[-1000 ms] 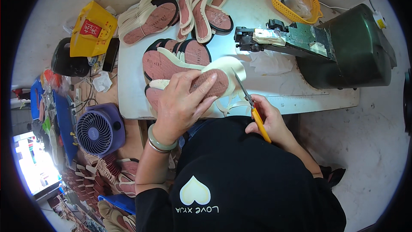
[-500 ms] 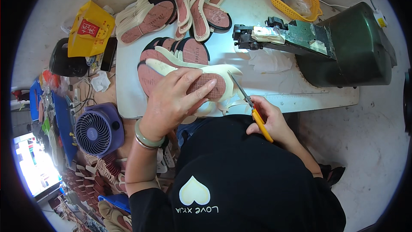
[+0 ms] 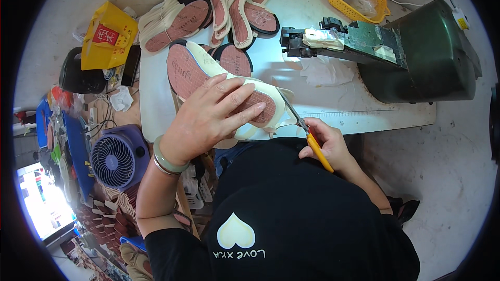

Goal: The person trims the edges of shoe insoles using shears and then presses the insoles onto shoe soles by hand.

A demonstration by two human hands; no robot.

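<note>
Shoe sole [image 3: 245,105], reddish-brown tread up with a cream rim, lies at the near edge of the white worktable [image 3: 364,119], partly resting over another sole [image 3: 185,70] of the same kind, and the left hand [image 3: 208,119] is spread flat over it with the fingers reaching across the tread toward the toe end. The right hand [image 3: 325,143] is closed around the orange handles of a pair of scissors [image 3: 307,132], whose blades point up and left and meet the cream rim at the sole's right end; whether the blades are parted or shut is too small to tell. To trim well here, it seems wise to keep the flat hand pressing firmly so the sole does not slide on the one beneath, and to hold its fingertips back from the blade line, which lies close to them. Short snips that follow the curve of the rim should give a cleaner edge than one long cut, with the sole turned rather than the wrist twisted. More soles [image 3: 229,10] are stacked farther back, and a green machine [image 3: 416,57] stands well to the right, clear of the cutting
</note>
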